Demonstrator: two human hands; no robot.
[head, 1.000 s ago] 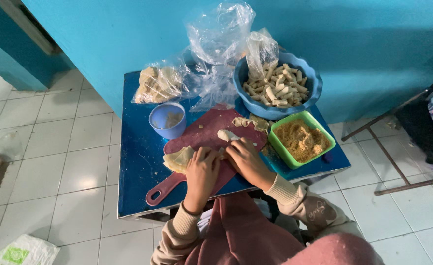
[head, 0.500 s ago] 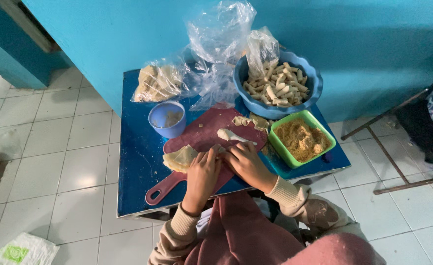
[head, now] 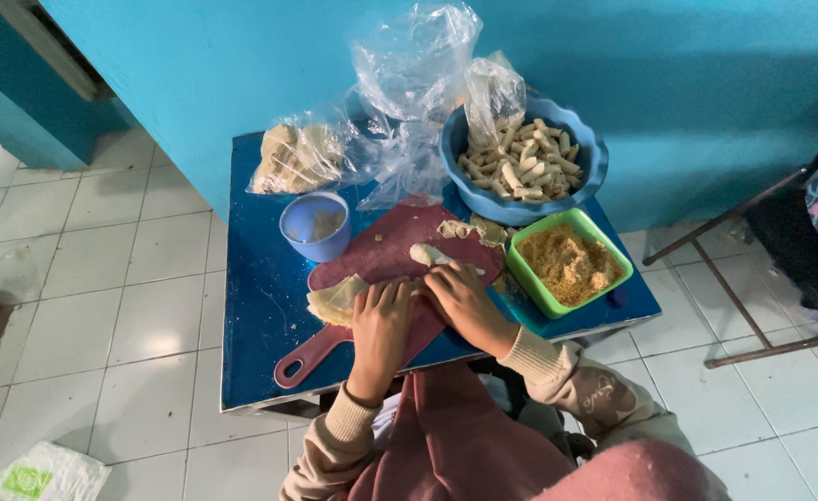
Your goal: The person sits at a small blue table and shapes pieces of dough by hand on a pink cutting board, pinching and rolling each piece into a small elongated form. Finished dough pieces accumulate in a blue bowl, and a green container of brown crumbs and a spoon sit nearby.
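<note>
A dark red cutting board (head: 386, 255) with a handle lies on a small blue table (head: 260, 306). On it is a thin pale wrapper (head: 333, 300), folded at its left end. My left hand (head: 383, 320) and my right hand (head: 460, 299) press side by side on the wrapper, fingers curled over it. A pale finished roll (head: 425, 253) lies on the board just beyond my right hand, and scraps of wrapper (head: 469, 229) lie at the board's far edge.
A blue bowl (head: 587, 176) of pale rolls stands at the back right, a green tray (head: 531, 278) of brown filling in front of it. A small blue cup (head: 314, 227), a bag of wrappers (head: 288, 158) and crumpled clear plastic (head: 409, 83) are at the back. A metal chair frame (head: 752, 269) is right.
Both hands have stayed on the wrapper and drawn slightly closer together over it. Nothing else on the table has moved.
</note>
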